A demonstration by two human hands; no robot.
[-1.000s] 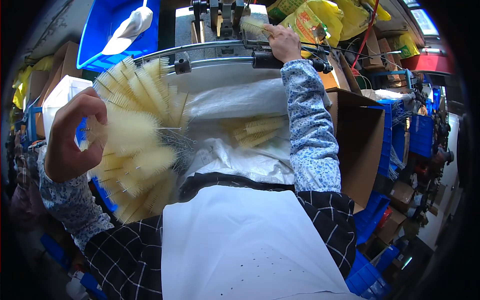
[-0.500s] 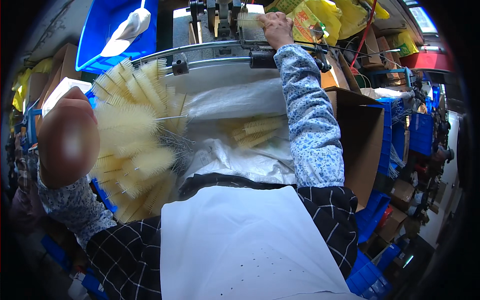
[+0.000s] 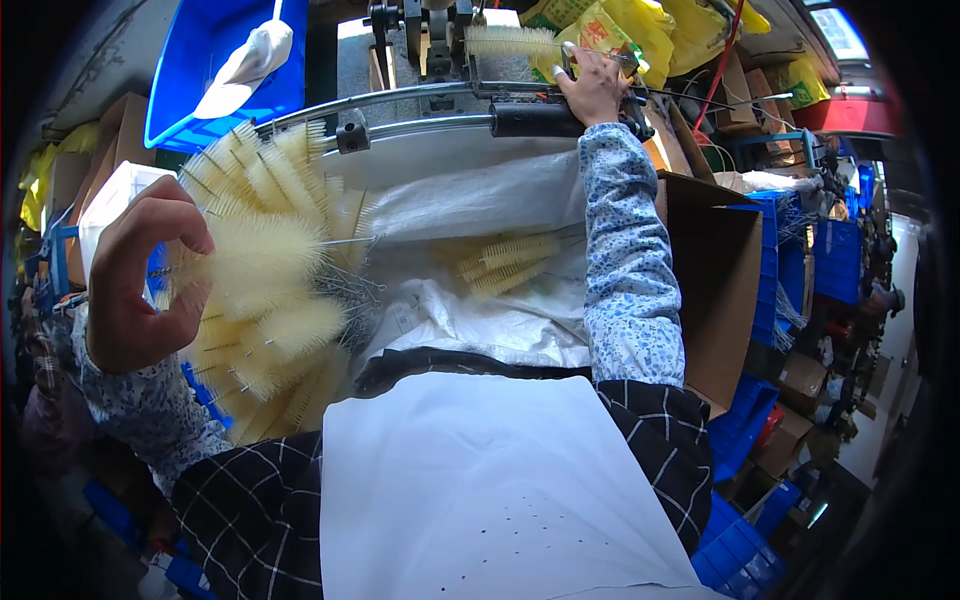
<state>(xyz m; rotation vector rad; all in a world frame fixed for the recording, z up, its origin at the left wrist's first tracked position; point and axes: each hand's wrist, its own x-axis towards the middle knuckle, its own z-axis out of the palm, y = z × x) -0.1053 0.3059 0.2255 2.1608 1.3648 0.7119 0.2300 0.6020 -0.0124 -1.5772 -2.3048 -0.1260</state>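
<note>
At the left, my left hand (image 3: 145, 275) curls beside a heap of pale yellow bristle brushes (image 3: 265, 250). Its thumb and fingertips are apart, with a gap between them. Behind that gap show bristles and a bit of twisted wire; no brush looks gripped. My right hand (image 3: 595, 85) reaches to the far side, over the rail of a metal machine (image 3: 435, 45). Its thumb and forefinger are spread. A single brush (image 3: 512, 41) lies level by the machine, its right end close to the forefinger; whether they touch I cannot tell.
More brushes (image 3: 510, 262) rest on white plastic sheeting (image 3: 470, 200) in front of me. A metal rail with a black roller (image 3: 535, 120) crosses beyond. A blue bin (image 3: 185, 110) with a white cloth stands far left, yellow bags (image 3: 640, 35) far right, an open cardboard box (image 3: 715, 280) right.
My right hand has slid to the right along the brush, and its fingers have spread, baring more bristles. My left hand, smeared before, now shows its fingers apart at about the same place.
</note>
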